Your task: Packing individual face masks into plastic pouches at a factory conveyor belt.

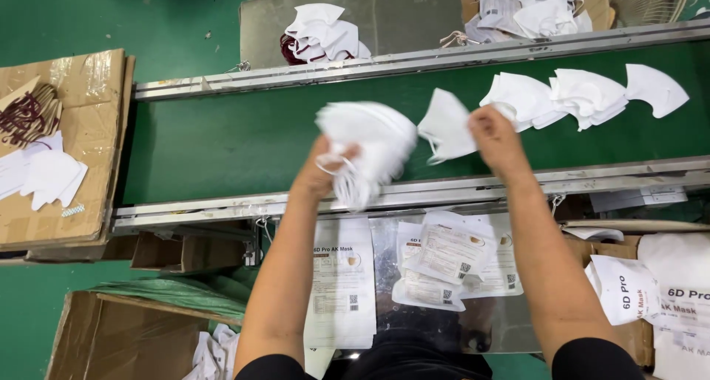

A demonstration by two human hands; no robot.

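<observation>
Stack of white masks (367, 147) bunched in left hand (325, 169), fingers closed round the ear loops, held above the near rail (222, 206) so it stays together. Right hand (497, 137) pinches one mask (447, 126) off the green belt (244, 140), lifted toward the stack. More masks (584, 95) fanned along the belt, within reach. Printed pouches (436, 258) lie on the tray below, just under the hands.
</observation>
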